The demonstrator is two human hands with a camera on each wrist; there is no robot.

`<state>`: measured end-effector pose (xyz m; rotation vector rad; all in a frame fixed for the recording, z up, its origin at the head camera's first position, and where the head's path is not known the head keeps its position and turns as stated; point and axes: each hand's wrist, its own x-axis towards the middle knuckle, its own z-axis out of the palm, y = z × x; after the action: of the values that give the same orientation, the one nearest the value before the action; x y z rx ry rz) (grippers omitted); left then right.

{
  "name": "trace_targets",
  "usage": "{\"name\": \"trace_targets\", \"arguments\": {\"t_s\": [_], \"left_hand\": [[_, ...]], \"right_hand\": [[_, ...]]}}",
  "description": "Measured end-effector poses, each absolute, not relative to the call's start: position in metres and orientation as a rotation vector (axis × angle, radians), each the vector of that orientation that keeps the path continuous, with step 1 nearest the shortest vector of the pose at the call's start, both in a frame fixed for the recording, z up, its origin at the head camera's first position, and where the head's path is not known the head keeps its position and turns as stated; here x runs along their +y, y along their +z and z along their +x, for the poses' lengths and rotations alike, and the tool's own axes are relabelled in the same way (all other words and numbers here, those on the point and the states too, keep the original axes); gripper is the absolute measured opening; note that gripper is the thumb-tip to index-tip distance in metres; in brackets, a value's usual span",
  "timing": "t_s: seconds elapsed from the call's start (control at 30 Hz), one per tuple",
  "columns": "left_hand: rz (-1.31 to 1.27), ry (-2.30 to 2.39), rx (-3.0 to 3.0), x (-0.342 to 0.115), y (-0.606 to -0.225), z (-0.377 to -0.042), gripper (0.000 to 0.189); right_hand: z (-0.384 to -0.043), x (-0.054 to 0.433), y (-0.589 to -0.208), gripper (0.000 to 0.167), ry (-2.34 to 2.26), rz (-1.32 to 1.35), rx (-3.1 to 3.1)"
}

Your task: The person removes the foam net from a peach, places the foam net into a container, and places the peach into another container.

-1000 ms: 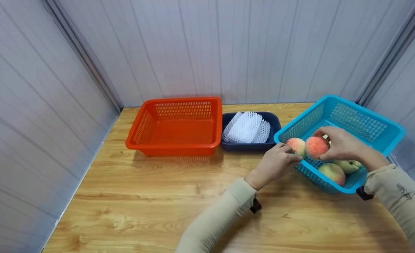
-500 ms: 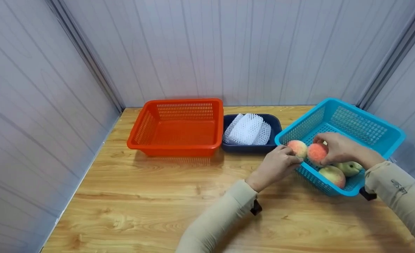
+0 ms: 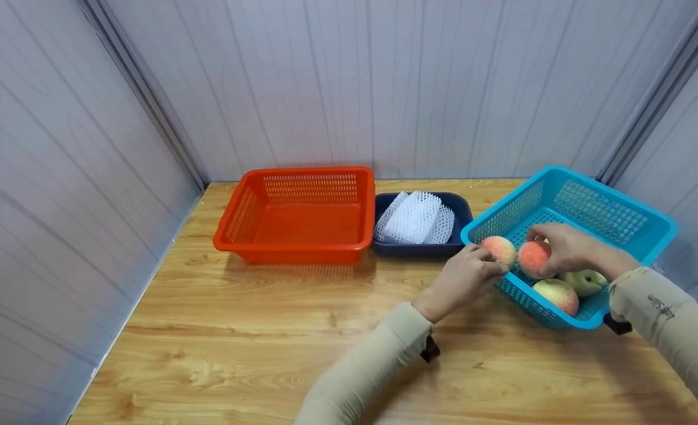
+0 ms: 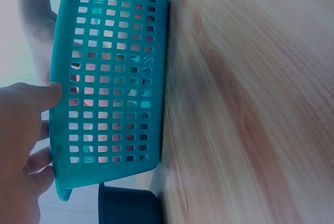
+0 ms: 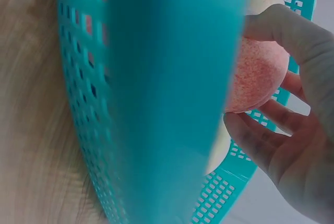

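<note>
A blue plastic basket (image 3: 659,227) stands at the right of the table in the head view. My left hand (image 3: 467,274) grips its near left rim; the left wrist view shows the thumb (image 4: 49,96) at that rim and the fingers reaching over it. Inside, my right hand (image 3: 573,248) holds a reddish peach (image 3: 533,258) between thumb and fingers, also seen in the right wrist view (image 5: 258,72). Close beside the left fingers sits a paler peach (image 3: 501,251). Another peach (image 3: 557,295) and a green pear-like fruit (image 3: 588,282) lie at the basket's near end.
An orange basket (image 3: 310,255) stands on the left of the wooden table (image 3: 237,348). Between the two baskets is a dark blue tray (image 3: 420,250) with white foam net sleeves (image 3: 414,218). Panelled walls (image 3: 349,88) enclose the back and sides.
The right hand has lowered slightly with the reddish peach, deeper into the blue basket. The left hand keeps its place on the rim.
</note>
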<state>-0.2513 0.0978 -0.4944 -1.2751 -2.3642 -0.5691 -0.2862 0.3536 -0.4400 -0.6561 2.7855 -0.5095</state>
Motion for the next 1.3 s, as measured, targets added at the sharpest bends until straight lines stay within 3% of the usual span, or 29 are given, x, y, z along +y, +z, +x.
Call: {"name": "trace_targets", "arguments": {"t_s": [0.77, 1.3], "left_hand": [[-1.254, -0.539, -2.364, 0.098, -0.494, -0.251, 0.018], [-1.264, -0.595, -2.350, 0.097, -0.496, -0.252, 0.020]], "right_hand": [[-0.284, 0.354, -0.455, 0.069, -0.453, -0.638, 2.774], [-0.278, 0.349, -0.441, 0.053, -0.388, -0.718, 2.842]]}}
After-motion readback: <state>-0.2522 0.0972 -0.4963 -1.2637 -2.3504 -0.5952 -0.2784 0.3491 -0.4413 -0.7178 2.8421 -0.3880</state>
